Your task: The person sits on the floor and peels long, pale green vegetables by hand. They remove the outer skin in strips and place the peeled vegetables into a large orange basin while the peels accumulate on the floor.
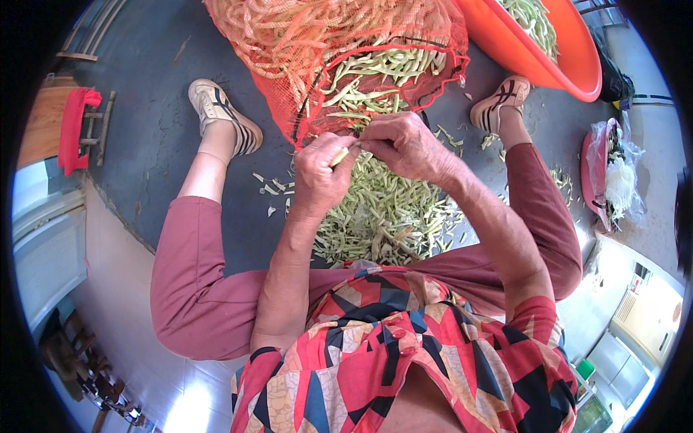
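My left hand [324,166] is closed around a piece of pale green bean [339,157], whose cut end sticks out beside the thumb. The fingertips of my right hand [403,145] meet those of the left and pinch the bean's other end, which is mostly hidden. Just beyond both hands, whole green beans [379,65] spill from the mouth of a red mesh sack [281,103]. Under my wrists and between my legs lies a heap of short broken bean pieces [384,211].
An orange basin [574,59] holding more beans stands at the upper right. Beside the right leg is a pink container [590,162] with plastic bags. A small wooden stool with red cloth [78,132] lies at the left. Loose scraps [273,187] dot the grey floor [146,135].
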Action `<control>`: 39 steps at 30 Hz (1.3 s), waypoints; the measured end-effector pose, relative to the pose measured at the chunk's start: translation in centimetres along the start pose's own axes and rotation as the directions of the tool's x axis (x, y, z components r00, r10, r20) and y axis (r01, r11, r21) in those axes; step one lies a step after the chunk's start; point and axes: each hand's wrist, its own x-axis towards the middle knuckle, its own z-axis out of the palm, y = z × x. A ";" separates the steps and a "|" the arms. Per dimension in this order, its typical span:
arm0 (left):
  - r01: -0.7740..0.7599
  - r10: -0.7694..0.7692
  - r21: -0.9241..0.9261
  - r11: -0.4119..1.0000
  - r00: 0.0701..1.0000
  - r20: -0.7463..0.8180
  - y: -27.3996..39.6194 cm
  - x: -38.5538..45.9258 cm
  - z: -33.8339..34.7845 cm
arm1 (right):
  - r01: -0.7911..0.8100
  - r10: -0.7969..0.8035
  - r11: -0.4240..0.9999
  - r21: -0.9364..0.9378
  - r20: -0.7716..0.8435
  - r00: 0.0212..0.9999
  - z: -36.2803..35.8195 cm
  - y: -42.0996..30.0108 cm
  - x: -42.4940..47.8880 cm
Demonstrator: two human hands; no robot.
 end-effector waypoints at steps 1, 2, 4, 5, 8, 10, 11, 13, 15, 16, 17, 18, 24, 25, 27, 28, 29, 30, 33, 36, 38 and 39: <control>0.043 -0.047 -0.063 0.997 0.997 -0.065 0.0 -0.1 0.0 | -0.063 0.067 0.997 0.049 -0.075 0.995 0.4 -0.3 0.0; 0.141 -0.166 -0.212 0.967 0.980 -0.107 -0.1 -0.2 0.2 | -0.123 0.137 0.987 0.102 -0.145 0.980 1.0 -0.9 -0.1; 0.293 -0.405 -0.499 0.815 0.905 -0.130 -0.3 -0.6 0.9 | -0.135 0.176 0.979 0.155 -0.291 0.941 2.5 -0.7 -0.2; 0.342 -0.516 -0.628 0.699 0.849 -0.112 -0.3 -0.8 1.1 | -0.157 0.201 0.974 0.165 -0.293 0.935 2.9 -0.7 -0.3; 0.218 -0.625 -0.862 0.457 0.769 -0.137 -1.4 0.0 -0.4 | -0.230 0.268 0.959 0.168 -0.257 0.929 4.0 -0.1 -1.5; 0.113 -0.644 -0.933 0.341 0.751 -0.144 -2.2 0.7 -2.1 | -0.359 0.361 0.921 -0.151 -0.013 0.933 4.1 2.5 -4.4; 0.079 -0.657 -0.958 0.275 0.743 -0.127 -2.2 0.9 -2.9 | -0.374 0.421 0.873 -0.312 0.100 0.901 3.8 3.2 -5.4; 0.067 -0.665 -0.976 0.208 0.741 -0.091 -2.3 0.9 -3.6 | -0.433 0.584 0.756 -0.491 0.205 0.786 3.1 3.2 -6.1; 0.125 -0.643 -0.977 0.172 0.766 -0.015 -2.5 0.9 -3.5 | -0.430 0.549 0.765 -0.481 0.136 0.825 2.8 2.7 -6.0; 0.157 -0.630 -0.976 0.154 0.777 0.025 -2.5 0.9 -3.4 | -0.391 0.428 0.836 -0.385 0.011 0.904 2.7 2.3 -5.5; 0.190 -0.621 -0.972 0.138 0.781 0.065 -2.7 0.7 -3.0 | -0.330 0.305 0.897 -0.296 -0.128 0.944 2.5 1.7 -4.9; 0.221 -0.612 -0.969 0.115 0.783 0.105 -2.6 0.6 -2.9 | -0.237 0.197 0.940 -0.244 -0.177 0.964 2.3 0.5 -3.7; 0.285 -0.595 -0.952 0.116 0.787 0.163 -2.7 0.3 -2.1 | -0.006 0.024 0.978 -0.209 0.081 0.996 1.3 -0.2 -2.1; 0.368 -0.631 -0.871 0.326 0.771 0.090 -2.6 0.3 -1.9 | 0.000 0.022 0.975 -0.222 0.096 0.995 1.1 -0.2 -2.3; 0.505 -0.646 -0.559 0.657 0.759 -0.074 -2.2 0.4 -1.6 | 0.015 0.018 0.969 -0.245 0.130 0.991 0.8 -0.1 -2.7; 0.160 -0.155 -0.006 0.987 0.950 -0.271 -2.3 1.2 -1.3 | 0.005 0.034 0.965 -0.264 0.143 0.989 0.6 -0.1 -2.9; 0.060 -0.036 0.122 0.991 0.980 -0.197 -1.4 0.5 -1.2 | -0.004 0.050 0.959 -0.282 0.156 0.987 0.4 -0.2 -3.1; -0.008 0.011 0.077 0.997 0.999 -0.036 -0.5 0.5 -1.0 | -0.012 0.066 0.954 -0.301 0.168 0.984 0.1 -0.3 -3.2; -0.029 -0.001 0.087 0.996 0.946 0.325 0.5 -0.9 0.6 | -0.027 0.066 0.963 -0.269 0.138 0.988 -0.5 -0.5 -3.6; -0.046 0.023 0.092 0.995 0.970 0.241 0.4 -1.5 1.6 | -0.075 0.071 0.984 -0.161 -0.028 0.997 0.2 -0.3 -4.5; -0.030 0.025 0.038 0.999 0.994 0.109 0.6 -1.6 2.1 | -0.164 0.157 0.986 -0.033 -0.153 0.976 1.1 -0.4 -4.7; 0.132 -0.130 -0.097 0.986 0.991 0.023 0.4 -1.5 2.0 | -0.200 0.203 0.979 0.038 -0.213 0.956 1.6 -0.5 -4.8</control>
